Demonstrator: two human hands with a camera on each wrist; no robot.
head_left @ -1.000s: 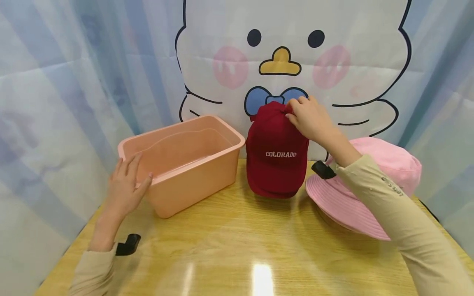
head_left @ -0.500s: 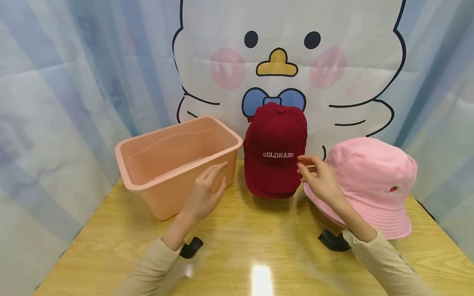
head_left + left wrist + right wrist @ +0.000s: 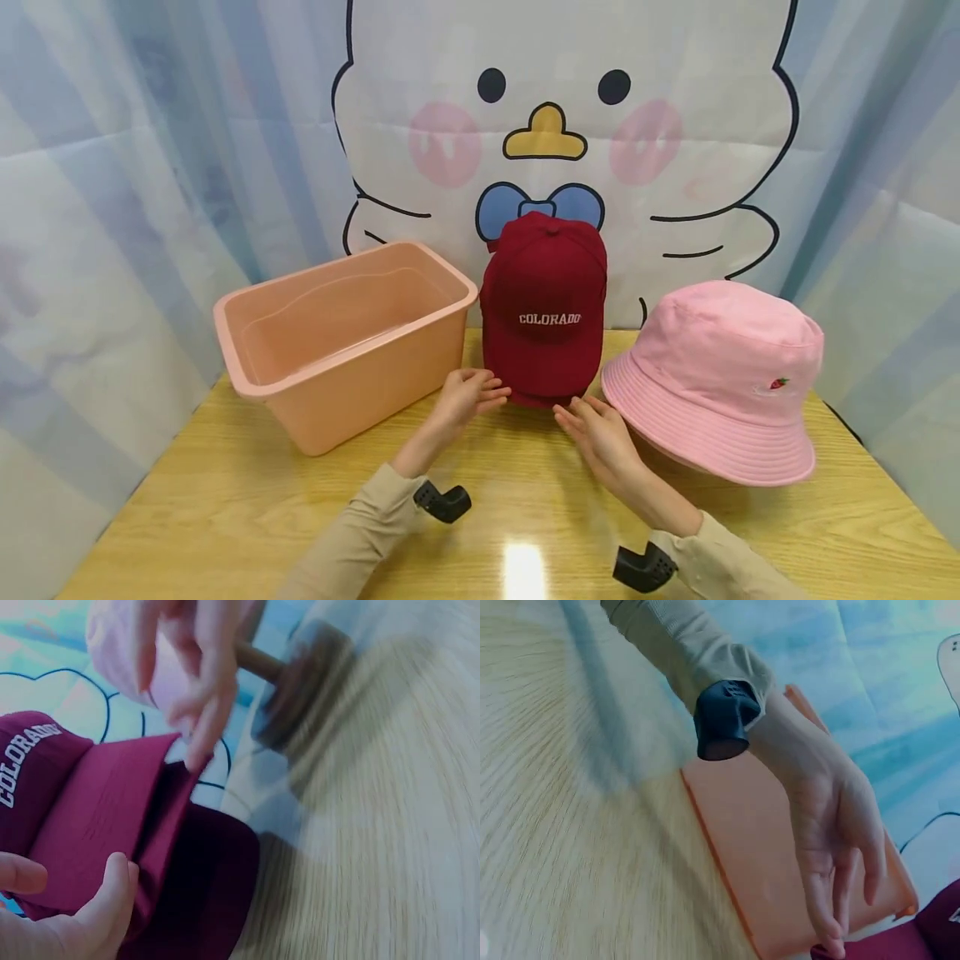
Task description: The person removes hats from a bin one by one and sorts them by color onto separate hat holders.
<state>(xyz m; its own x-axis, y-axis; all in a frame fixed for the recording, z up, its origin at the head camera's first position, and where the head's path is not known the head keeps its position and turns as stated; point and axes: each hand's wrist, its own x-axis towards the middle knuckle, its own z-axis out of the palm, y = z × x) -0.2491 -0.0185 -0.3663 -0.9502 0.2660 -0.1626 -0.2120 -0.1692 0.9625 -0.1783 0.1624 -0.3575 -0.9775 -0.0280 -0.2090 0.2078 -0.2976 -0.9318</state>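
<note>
A dark red cap (image 3: pixel 547 292) lettered COLORADO stands upright in the head view, its brim toward me. In the left wrist view, several brim layers (image 3: pixel 202 877) lie one under another. My left hand (image 3: pixel 459 402) is at the brim's left corner, and its fingertips touch the edge in the right wrist view, thumb apart. At the right corner is my right hand (image 3: pixel 603 429); one fingertip touches the brim in the left wrist view. Fingers of both hands are mostly straight. To the right, a pink bucket hat (image 3: pixel 727 367) with a strawberry patch leans slightly.
An orange-pink plastic bin (image 3: pixel 360 392) stands to the left of the cap. Everything rests on a wood-grain table (image 3: pixel 225 508). Behind hangs a curtain (image 3: pixel 675 67) printed with a white cartoon bird.
My right hand has left the cap's top and come down to the brim's right corner. My left hand has left the bin's rim and moved right to the brim's left corner.
</note>
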